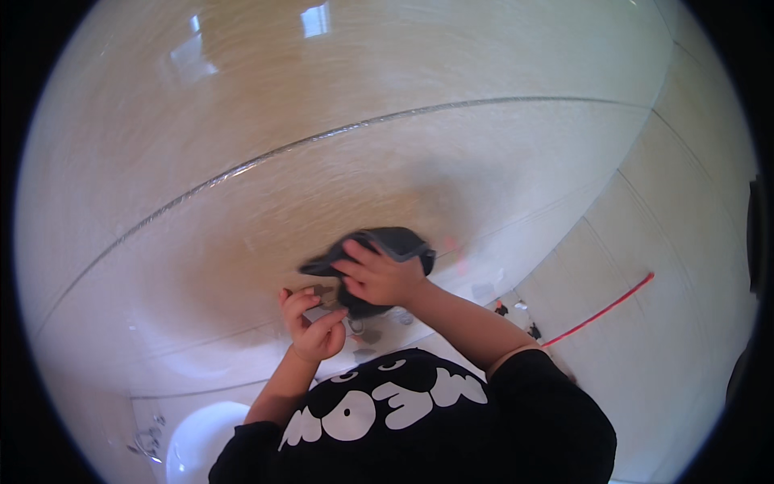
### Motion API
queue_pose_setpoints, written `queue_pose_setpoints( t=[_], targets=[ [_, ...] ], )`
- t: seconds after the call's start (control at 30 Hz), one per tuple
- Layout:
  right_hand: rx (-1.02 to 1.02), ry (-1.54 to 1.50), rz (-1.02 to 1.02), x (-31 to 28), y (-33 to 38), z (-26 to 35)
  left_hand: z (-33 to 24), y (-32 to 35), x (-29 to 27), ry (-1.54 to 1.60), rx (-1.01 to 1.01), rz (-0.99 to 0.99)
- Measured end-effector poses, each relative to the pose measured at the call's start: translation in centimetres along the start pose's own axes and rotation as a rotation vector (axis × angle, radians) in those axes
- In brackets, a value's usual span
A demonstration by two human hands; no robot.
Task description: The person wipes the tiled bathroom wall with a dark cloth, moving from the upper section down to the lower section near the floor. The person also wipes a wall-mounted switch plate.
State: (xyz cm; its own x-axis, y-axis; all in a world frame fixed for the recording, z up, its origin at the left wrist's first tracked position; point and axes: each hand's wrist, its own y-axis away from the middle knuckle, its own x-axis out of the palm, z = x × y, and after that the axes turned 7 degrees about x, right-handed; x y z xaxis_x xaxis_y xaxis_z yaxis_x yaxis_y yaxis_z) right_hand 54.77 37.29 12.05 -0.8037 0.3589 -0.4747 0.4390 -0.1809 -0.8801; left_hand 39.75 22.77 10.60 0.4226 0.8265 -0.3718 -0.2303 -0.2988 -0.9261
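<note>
A dark grey cloth (pixel 399 242) with a lighter edge lies bunched against the glossy beige tiled wall (pixel 339 189). Spread over it, my right hand (pixel 383 274) presses it flat, and the cloth's edges are blurred by motion. My left hand (pixel 316 327) is just left of the cloth's lower part, its fingers bent and apart, with no object plainly in them. A small greyish patch shows between the left fingertips and the cloth; I cannot make out what it is.
A shiny metallic strip (pixel 266 159) crosses the wall above my hands. A red line (pixel 601 310) runs over the pale tiles at right. Small dark and orange things (pixel 516 313) sit by my right forearm. A white rounded basin-like fixture (pixel 205 436) stands at lower left.
</note>
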Motion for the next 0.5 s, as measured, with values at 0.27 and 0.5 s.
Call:
queue_pose_setpoints(
  t=[0.27,0.5],
  targets=[
    [0.249,0.226,-0.256,-3.1,6.6,-11.6,0.5,0.3,0.9,-0.099,0.071,0.04],
    [0.344,0.216,-0.47,-8.3,-7.6,-9.1,0.6,0.6,2.0,-0.265,0.1,0.008]
  ],
)
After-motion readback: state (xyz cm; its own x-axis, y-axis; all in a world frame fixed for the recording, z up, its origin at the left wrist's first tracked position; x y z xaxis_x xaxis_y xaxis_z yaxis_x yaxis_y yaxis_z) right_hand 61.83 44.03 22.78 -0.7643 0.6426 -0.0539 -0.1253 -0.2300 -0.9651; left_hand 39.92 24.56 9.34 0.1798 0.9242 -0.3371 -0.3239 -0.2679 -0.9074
